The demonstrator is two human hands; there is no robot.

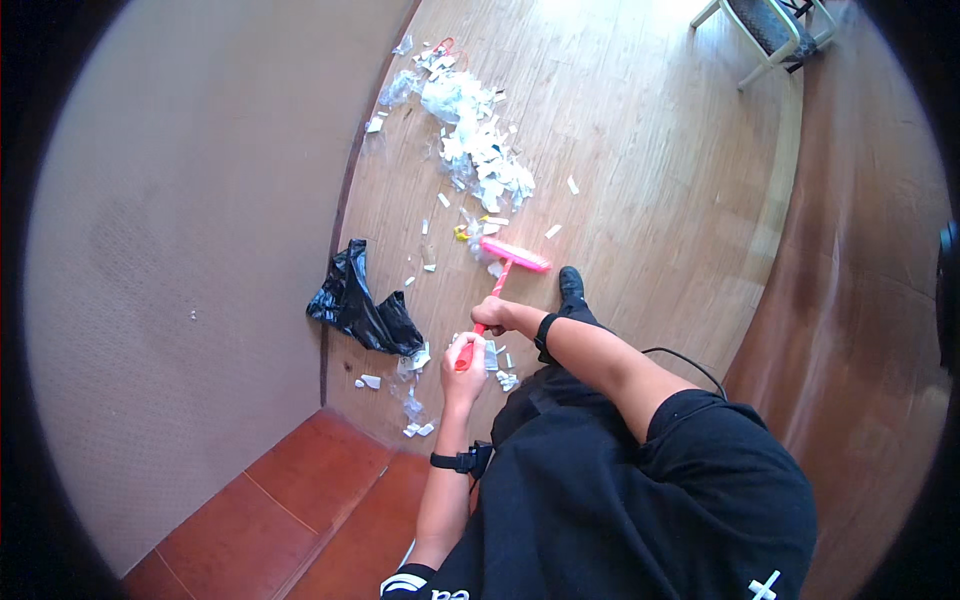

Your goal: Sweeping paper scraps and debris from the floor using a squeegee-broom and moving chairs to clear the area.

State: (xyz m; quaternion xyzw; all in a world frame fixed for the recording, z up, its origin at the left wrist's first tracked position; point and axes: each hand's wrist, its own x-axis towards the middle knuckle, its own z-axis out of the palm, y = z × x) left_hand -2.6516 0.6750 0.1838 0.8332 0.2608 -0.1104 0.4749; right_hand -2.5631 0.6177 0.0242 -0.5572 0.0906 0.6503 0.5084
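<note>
My left hand point(452, 362) is closed round the top end of a red broom handle. Farther down the handle, my right hand point(490, 314) is wrapped round it too. The pink broom head point(515, 254) rests on the wooden floor just beyond my hands, at the near end of a scattered heap of crumpled white paper and clear plastic point(478, 150). A small yellow scrap point(461, 232) and a wad of clear film lie beside the broom head's left end.
A black plastic bag point(362, 305) lies against the wall point(220, 200) on the left. White scraps point(418, 430) lie near it and by my feet. My black shoe point(571, 284) stands right of the broom. A chair point(765, 35) is at the far right; red tiles point(290, 480) begin at lower left.
</note>
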